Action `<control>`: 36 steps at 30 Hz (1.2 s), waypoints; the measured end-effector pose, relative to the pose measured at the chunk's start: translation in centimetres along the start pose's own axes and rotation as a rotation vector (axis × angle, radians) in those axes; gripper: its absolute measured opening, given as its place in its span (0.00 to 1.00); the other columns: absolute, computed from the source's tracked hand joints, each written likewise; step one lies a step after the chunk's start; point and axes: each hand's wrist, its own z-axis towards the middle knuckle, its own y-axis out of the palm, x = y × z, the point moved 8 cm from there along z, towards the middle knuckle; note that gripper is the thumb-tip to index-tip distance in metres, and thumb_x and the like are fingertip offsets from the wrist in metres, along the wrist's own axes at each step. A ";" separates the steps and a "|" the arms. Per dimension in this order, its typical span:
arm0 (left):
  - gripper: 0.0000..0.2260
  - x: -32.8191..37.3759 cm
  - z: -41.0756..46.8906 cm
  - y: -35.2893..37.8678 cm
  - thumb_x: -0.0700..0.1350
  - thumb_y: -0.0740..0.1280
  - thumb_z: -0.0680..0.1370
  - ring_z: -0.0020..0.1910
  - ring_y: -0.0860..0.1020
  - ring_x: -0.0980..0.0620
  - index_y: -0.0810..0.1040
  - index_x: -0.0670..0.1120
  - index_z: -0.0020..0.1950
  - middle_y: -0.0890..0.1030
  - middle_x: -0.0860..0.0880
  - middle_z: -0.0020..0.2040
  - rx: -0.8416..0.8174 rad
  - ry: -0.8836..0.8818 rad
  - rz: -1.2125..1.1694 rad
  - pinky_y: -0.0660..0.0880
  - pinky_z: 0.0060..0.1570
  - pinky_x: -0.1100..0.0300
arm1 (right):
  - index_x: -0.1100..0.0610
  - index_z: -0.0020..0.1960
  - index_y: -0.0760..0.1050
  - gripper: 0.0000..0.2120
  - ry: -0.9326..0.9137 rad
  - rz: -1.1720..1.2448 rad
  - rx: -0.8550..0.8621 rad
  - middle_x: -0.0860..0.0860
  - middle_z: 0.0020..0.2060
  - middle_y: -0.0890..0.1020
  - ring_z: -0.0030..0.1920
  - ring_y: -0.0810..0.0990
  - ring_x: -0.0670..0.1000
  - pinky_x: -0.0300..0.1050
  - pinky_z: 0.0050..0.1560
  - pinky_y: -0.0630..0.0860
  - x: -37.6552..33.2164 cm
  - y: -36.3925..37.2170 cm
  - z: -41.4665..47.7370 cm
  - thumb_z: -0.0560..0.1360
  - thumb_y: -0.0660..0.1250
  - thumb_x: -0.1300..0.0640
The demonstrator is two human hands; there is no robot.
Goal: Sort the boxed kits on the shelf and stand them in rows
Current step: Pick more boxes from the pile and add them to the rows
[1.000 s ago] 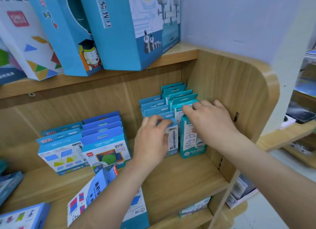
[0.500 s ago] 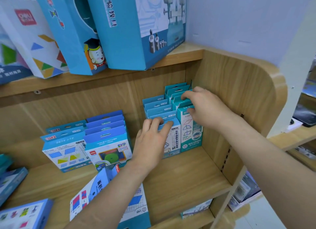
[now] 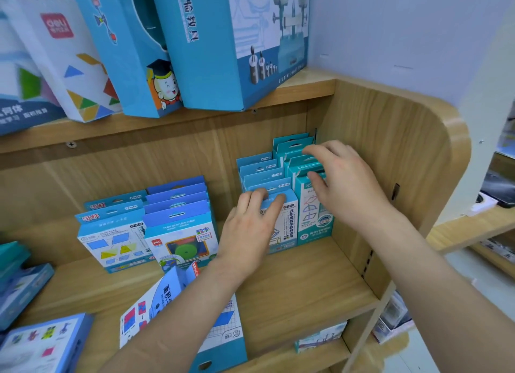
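At the left of the shelf (image 3: 306,278) two rows of kits (image 3: 178,225) stand upright; nearer you a loose kit (image 3: 167,303) lies tilted by the front edge, not yet stood up. Your left hand (image 3: 250,227) has its fingers hooked over the top of the front blue kit (image 3: 287,225), palm against its face; behind it the blue row (image 3: 259,169) runs to the far wall. Just right, touching it, the teal row (image 3: 292,146) stands beside the side panel (image 3: 390,155); your right hand (image 3: 345,183) lies over its tops, fingers spread wide and holding nothing, thumb at the front teal kit (image 3: 312,222).

These look like light card boxes, stiff at the edges but easily dented on the broad faces; the thin hang tabs would probably bend. Take each by its narrow sides below the tab; square a row by pressing the front face. Tall and thin, they may topple like dominoes.
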 end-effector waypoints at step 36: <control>0.31 -9.1 -21.1 -4.2 0.59 0.63 0.76 0.72 0.65 0.47 0.59 0.50 0.75 0.64 0.46 0.74 -0.363 -0.492 -0.101 0.67 0.65 0.56 | 0.46 0.67 0.71 0.21 -0.027 0.587 -0.639 0.41 0.61 0.75 0.62 0.71 0.46 0.44 0.64 0.68 -10.6 15.7 -14.2 0.75 0.68 0.49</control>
